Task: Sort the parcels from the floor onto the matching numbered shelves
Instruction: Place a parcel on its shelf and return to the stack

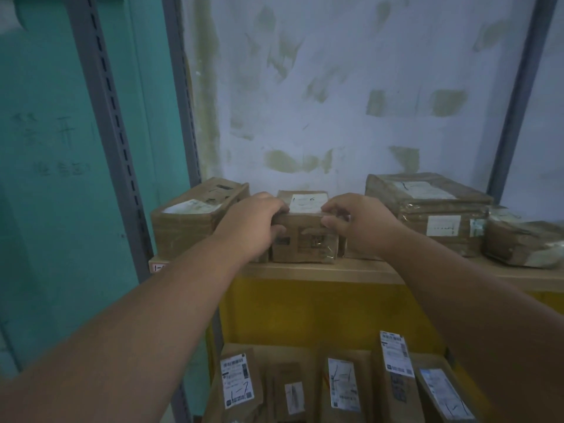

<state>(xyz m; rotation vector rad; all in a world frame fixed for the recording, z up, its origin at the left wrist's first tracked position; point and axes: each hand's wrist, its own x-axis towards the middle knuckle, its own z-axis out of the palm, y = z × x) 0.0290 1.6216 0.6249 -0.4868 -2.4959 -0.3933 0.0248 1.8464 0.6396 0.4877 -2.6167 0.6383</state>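
A small brown cardboard parcel [305,236] with a white handwritten label on top sits on the wooden shelf [351,271] at chest height. My left hand [253,222] grips its left top edge, fingers curled over the top and thumb on the front face. My right hand [357,222] grips its right top edge in the same way. A small tag [157,267] with handwritten marks is fixed to the shelf's left front edge, partly hidden by my left forearm.
A brown box [192,219] stands just left of the held parcel; a larger taped box [433,209] and a crumpled package [525,242] lie to the right. Several labelled parcels [241,383] stand upright on the shelf below. Grey slotted uprights [122,166] frame the rack.
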